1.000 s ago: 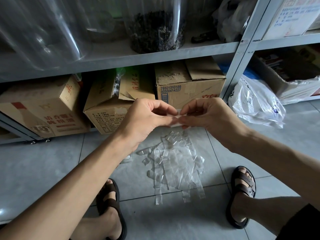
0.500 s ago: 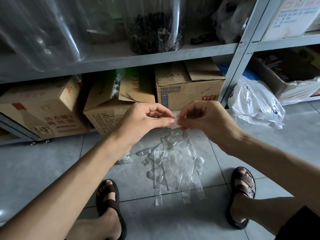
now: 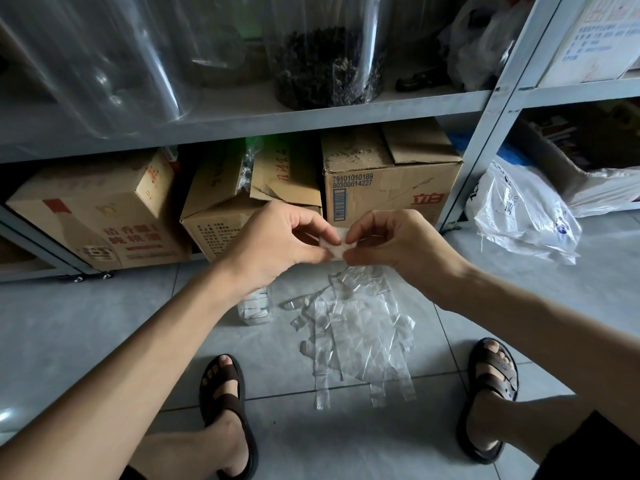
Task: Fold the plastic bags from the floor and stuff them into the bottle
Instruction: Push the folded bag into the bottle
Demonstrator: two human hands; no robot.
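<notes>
At the centre of the frame I pinch a small folded bag (image 3: 337, 244), a whitish, see-through wad of thin plastic, between the fingertips of my left hand (image 3: 277, 244) and my right hand (image 3: 391, 245), held up off the floor (image 3: 69, 323). Just below it, the other plastic bags (image 3: 356, 327) lie on the grey tiles in a loose, flat, overlapping heap, clear and crinkled, their long handle strips trailing toward the bottom of the frame. The bottle (image 3: 255, 308), small and clear, sits just left of the heap, partly hidden behind my left forearm, with what look like pale folded pieces inside.
</notes>
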